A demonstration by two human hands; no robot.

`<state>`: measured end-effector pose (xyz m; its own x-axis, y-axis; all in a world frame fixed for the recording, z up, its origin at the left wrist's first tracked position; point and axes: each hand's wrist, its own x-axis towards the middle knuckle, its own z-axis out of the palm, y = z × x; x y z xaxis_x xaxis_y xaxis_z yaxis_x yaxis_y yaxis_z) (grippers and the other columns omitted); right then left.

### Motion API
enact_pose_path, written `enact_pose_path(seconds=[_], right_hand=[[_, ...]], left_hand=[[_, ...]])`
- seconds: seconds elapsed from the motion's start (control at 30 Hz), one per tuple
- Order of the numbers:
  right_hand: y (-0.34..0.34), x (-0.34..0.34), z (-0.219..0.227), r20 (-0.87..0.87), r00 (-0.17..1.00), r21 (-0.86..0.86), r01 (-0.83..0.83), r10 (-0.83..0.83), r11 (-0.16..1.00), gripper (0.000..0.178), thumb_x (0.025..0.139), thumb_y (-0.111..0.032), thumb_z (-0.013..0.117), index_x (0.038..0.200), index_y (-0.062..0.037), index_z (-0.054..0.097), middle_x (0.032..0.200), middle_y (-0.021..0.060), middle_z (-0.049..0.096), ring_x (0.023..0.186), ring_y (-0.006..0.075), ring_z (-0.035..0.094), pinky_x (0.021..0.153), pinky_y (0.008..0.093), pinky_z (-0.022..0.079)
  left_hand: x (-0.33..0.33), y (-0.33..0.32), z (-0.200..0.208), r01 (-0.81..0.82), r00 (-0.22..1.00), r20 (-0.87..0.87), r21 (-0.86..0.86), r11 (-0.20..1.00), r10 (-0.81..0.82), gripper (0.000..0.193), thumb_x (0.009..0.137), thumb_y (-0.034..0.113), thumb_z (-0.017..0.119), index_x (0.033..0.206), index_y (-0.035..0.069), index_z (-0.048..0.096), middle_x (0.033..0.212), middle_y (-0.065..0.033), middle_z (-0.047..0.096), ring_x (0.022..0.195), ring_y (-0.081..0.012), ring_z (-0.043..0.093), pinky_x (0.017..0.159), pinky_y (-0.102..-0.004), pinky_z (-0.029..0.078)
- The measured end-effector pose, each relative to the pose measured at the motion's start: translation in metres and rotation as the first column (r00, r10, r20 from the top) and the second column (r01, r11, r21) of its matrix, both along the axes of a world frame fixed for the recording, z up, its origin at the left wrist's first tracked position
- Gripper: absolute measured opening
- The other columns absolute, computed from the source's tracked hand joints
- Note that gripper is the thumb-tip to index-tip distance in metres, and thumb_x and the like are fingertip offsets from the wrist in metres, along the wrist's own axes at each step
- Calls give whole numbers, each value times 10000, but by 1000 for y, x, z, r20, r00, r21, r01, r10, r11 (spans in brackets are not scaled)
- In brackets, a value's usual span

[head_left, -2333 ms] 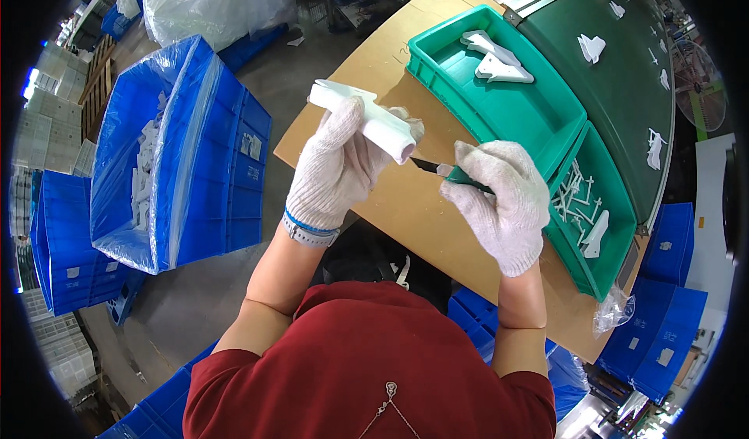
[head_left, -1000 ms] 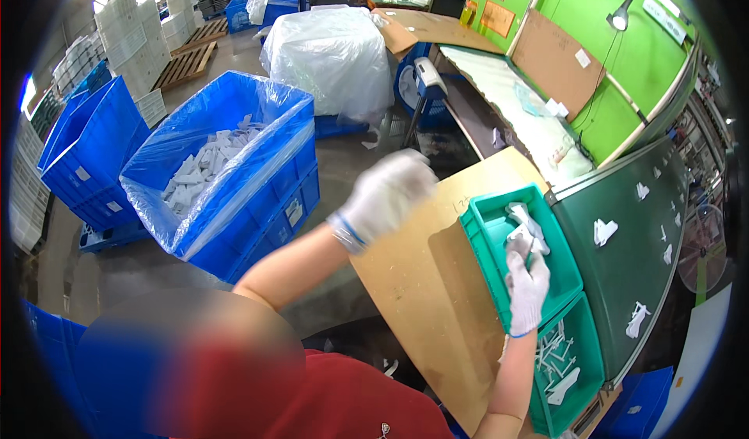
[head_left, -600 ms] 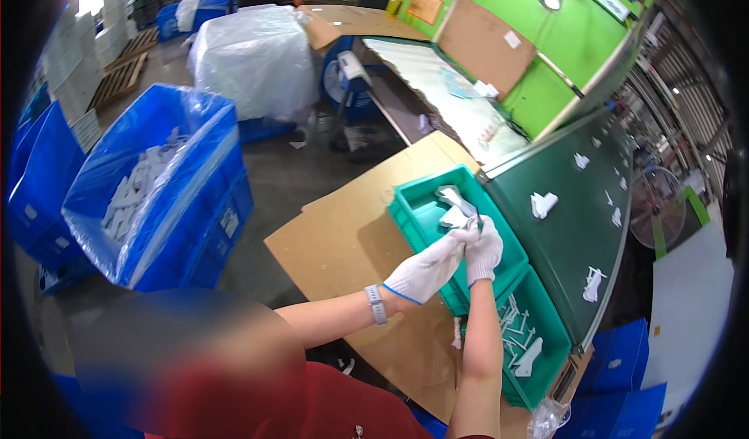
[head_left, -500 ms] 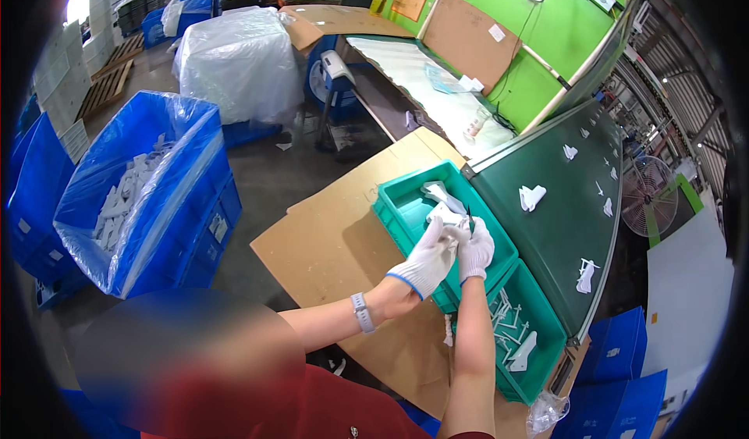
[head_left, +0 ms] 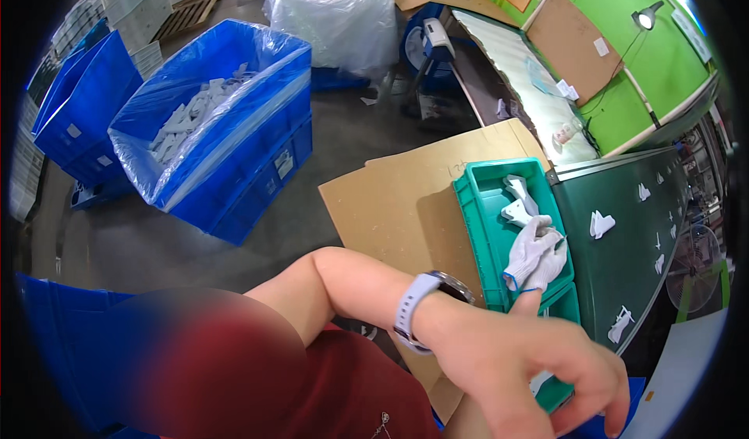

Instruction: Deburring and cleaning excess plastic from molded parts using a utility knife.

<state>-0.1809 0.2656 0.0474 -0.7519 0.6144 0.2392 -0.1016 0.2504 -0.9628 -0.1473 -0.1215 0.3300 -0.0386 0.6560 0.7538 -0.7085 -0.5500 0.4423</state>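
- The bare left hand [head_left: 511, 353], a pale-strapped watch [head_left: 417, 310] at its wrist, stretches across the lower right of the frame, crossing in front of the right forearm. Its fingers arch loosely apart and point to the lower right, with nothing visible in their grasp.
- The gloved right hand [head_left: 551, 263], right of center, reaches over a green tray [head_left: 477, 244], its fingers aimed toward the upper right. They are bent against an empty white glove [head_left: 526, 250]; whether they grip it cannot be told.
- The empty glove overlaps the right hand's left side above the tray, long axis slanting, blue-edged cuff to the lower left and finger end to the upper right.
- Just above the gloves, two white plastic pieces lie in the tray: the farther piece [head_left: 521, 195] runs from upper left to lower right, and the nearer piece [head_left: 516, 213] sits just beside it on a similar slant.
- The tray rests on a cardboard-covered tabletop [head_left: 382, 201], beside a dark green surface [head_left: 585, 275] dotted with white pieces.
- At upper left, a lined blue bin [head_left: 257, 181] holds a heap of white parts [head_left: 191, 119].
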Motion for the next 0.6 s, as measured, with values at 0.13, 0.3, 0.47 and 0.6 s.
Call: enact_pose_path(seconds=[0.13,0.3,0.47,0.6], right_hand=[[-19,0,18,3,972,-57,234,-235,970,201,952,-240,611,968,-64,707,924,55,747,838,207,696,772,330,499],[-16,4,21,47,982,1,182,-182,983,259,1028,-254,534,1085,-19,627,996,110,688,907,235,675,832,351,523],[-8,4,15,15,960,-49,279,-278,959,200,953,-253,628,974,-69,705,923,51,744,860,202,698,783,334,504],[-8,2,14,-43,992,-152,112,-120,982,261,1028,-279,541,1081,-39,630,1021,110,683,970,229,658,891,360,497]], left_hand=[[26,40,-16,-190,977,-13,411,892,214,513,813,389,892,727,39,529,1121,-234,610,1304,-341,527,981,-438,417],[35,45,-15,-25,999,-23,402,915,37,514,822,385,882,762,58,490,1165,-232,576,1329,-348,496,1031,-458,359],[36,66,-21,-27,999,-5,446,895,33,497,838,362,867,771,60,477,1186,-236,555,1325,-344,480,1042,-462,342],[39,41,-8,-98,995,11,346,933,100,474,833,313,867,783,60,469,1161,-229,548,1321,-351,474,1039,-468,337]])
